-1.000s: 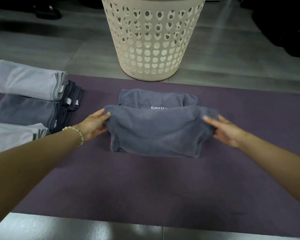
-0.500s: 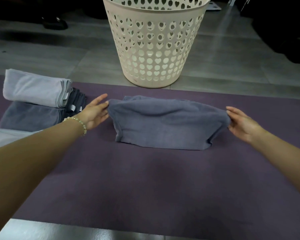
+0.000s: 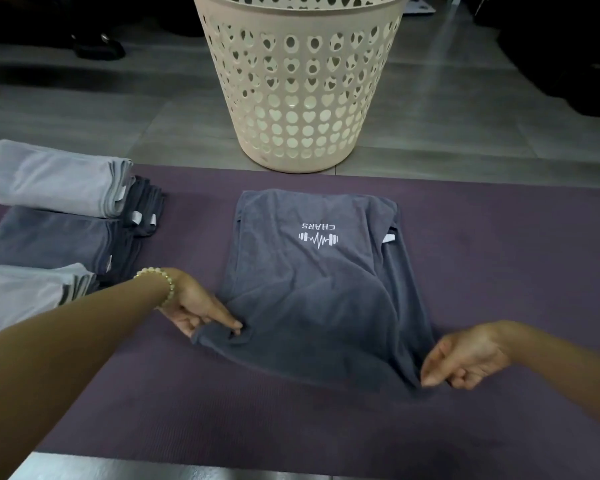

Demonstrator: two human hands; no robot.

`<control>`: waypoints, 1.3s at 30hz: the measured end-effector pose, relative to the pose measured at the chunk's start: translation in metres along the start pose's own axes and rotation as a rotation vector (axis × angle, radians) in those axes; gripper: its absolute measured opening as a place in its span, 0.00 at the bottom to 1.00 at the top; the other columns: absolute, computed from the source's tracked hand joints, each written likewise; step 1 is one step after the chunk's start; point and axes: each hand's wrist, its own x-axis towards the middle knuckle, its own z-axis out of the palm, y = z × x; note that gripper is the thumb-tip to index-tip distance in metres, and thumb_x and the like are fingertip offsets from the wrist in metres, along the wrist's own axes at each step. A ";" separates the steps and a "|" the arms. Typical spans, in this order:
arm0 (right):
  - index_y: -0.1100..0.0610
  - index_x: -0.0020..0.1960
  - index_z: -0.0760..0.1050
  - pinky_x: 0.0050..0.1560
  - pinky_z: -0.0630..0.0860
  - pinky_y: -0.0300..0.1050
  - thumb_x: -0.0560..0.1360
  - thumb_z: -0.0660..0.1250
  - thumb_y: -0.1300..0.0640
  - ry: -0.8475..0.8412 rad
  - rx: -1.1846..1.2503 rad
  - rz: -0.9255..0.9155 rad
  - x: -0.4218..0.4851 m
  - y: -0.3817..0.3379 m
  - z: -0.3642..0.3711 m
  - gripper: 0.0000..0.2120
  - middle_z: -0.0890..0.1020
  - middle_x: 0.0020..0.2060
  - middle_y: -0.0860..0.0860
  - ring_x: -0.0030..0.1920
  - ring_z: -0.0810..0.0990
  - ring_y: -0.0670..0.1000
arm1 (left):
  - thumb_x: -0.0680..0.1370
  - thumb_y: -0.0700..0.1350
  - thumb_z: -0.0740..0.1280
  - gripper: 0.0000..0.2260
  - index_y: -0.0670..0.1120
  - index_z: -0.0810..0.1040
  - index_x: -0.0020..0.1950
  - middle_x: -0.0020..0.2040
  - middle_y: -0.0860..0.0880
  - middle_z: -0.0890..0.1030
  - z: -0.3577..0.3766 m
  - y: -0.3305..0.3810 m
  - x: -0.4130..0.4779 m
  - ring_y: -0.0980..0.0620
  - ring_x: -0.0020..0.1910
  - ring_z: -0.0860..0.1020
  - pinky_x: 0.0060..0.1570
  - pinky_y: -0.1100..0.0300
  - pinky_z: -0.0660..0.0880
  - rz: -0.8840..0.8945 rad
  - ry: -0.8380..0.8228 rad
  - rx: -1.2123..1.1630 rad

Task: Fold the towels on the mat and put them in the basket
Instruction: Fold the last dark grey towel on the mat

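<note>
Towel [image 3: 312,289], dark grey, lies on the purple mat [image 3: 499,271] with its white logo [image 3: 318,236] facing up. Left hand [image 3: 196,306] has its fingers [image 3: 229,322] clamped on the near left corner. Right hand [image 3: 464,356] has its fingers pinched together on the near right corner. Cream basket [image 3: 298,81] stands on the floor [image 3: 464,126] just beyond the mat's far edge. Folded towels [image 3: 56,216] sit stacked on the mat's left part.
</note>
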 end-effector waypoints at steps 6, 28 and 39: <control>0.55 0.45 0.76 0.38 0.74 0.38 0.77 0.66 0.52 0.612 0.265 -0.253 0.017 -0.027 -0.026 0.07 0.79 0.42 0.51 0.36 0.77 0.47 | 0.81 0.52 0.60 0.13 0.45 0.74 0.43 0.39 0.46 0.77 -0.031 0.023 0.020 0.52 0.30 0.72 0.30 0.63 0.69 0.169 0.691 -0.012; 0.59 0.71 0.65 0.61 0.72 0.47 0.76 0.67 0.51 0.933 0.754 -0.512 0.066 -0.098 -0.089 0.27 0.74 0.63 0.54 0.60 0.73 0.50 | 0.80 0.55 0.59 0.25 0.39 0.67 0.70 0.66 0.45 0.73 -0.107 0.057 0.097 0.45 0.64 0.73 0.62 0.55 0.69 0.369 0.792 -0.489; 0.56 0.37 0.75 0.39 0.74 0.41 0.77 0.66 0.56 1.262 0.724 -0.570 0.101 -0.099 -0.140 0.10 0.80 0.37 0.52 0.40 0.78 0.52 | 0.78 0.45 0.66 0.09 0.40 0.79 0.50 0.44 0.44 0.78 -0.124 0.071 0.128 0.50 0.46 0.74 0.44 0.61 0.70 0.491 1.134 -0.737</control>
